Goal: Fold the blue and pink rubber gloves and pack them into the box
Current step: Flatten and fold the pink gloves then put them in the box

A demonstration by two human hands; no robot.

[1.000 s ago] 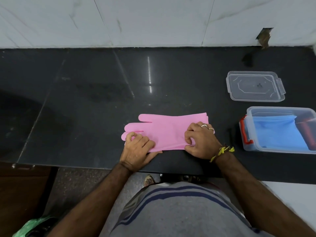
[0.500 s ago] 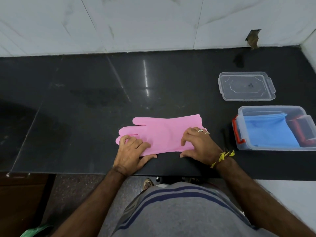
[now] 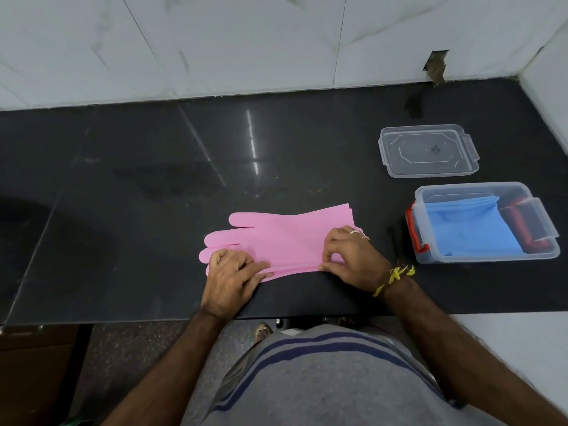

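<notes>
Pink glove pinched along near edge by both hands' grips.

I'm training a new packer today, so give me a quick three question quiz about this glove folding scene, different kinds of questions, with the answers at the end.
1. True or false: the blue glove already lies inside the clear box.
2. Which does the left hand hold down on the pink glove? A) the cuff end B) the finger end C) nothing
3. Fill in: the clear lid lies on the counter just ____ the box, toward the wall.

Key: 1 true. 2 B; the right hand pinches the near edge by the cuff end. 3 behind.
</notes>
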